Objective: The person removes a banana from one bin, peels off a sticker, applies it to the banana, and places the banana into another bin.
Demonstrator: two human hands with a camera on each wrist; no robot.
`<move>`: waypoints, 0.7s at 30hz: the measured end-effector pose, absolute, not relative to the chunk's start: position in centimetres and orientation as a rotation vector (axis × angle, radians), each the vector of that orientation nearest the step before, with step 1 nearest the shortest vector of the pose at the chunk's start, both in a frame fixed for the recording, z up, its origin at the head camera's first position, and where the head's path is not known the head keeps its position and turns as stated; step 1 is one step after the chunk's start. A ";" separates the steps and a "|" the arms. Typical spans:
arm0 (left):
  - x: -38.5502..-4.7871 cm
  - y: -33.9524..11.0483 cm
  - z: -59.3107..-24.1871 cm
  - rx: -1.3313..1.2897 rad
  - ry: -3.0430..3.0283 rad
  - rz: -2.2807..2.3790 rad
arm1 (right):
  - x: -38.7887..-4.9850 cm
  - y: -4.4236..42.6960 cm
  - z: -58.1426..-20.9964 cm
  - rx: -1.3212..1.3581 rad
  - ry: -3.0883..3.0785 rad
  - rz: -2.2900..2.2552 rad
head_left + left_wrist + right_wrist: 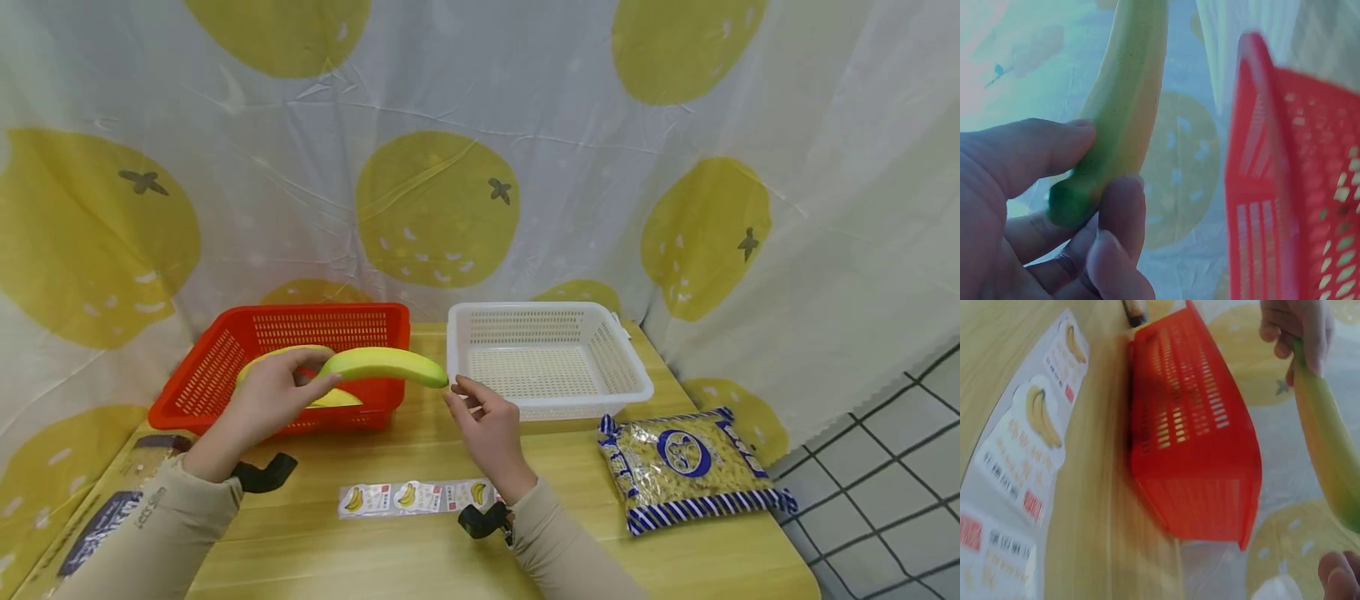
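Banana (pixel 386 364) held at its stem between the perforated plastic baskets, red (pixel 322 307) and white (pixel 555 407).
Smooth, ridged, curved body, yellow with green ends; the left hand (pixel 273 387) has its fingers clamped on the stem. Right hand (pixel 491 421) fingers bent near the tip; cannot tell whether they grip anything. Wood-grain counter (pixel 360 558) bears glossy banana-picture labels (pixel 407 497), print apparently Chinese, too blurred to read.

Around the sticker strip (pixel 407 497) on the worktop (pixel 360 558): red basket (pixel 330 308) behind-left, white basket (pixel 577 408) behind-right, blue-edged bag (pixel 686 467) right, packet (pixel 105 525) left.
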State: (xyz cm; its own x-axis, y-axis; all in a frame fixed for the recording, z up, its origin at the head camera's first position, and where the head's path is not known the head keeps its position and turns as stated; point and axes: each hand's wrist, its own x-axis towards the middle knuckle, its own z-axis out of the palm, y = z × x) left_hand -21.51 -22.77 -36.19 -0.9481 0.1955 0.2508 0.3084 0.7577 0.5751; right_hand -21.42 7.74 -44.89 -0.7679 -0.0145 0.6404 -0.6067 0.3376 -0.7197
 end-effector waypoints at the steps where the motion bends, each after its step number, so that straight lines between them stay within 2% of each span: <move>1: -21.0 -22.3 -36.6 -0.402 -2.773 -0.973 | -21.3 8.1 -45.1 0.553 -2.061 1.468; 11: -17.1 -18.5 -42.7 -0.460 -2.590 -1.047 | -19.9 11.8 -48.1 0.730 -2.042 1.514; 16: -17.0 -17.9 -46.3 -0.515 -2.592 -1.151 | -19.7 13.4 -49.3 0.730 -2.168 1.578; 21: -17.8 -17.9 -48.6 -0.457 -2.707 -1.305 | -19.5 14.0 -50.7 0.585 -2.358 1.694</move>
State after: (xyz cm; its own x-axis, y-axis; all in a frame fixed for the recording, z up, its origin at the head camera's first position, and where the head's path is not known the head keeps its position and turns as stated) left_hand -17.83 -17.94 -48.59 -0.9497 0.2237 0.2190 0.3107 0.5871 0.7475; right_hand -19.48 14.02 -50.71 -0.9067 -0.2097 0.3660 -0.4138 0.2736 -0.8683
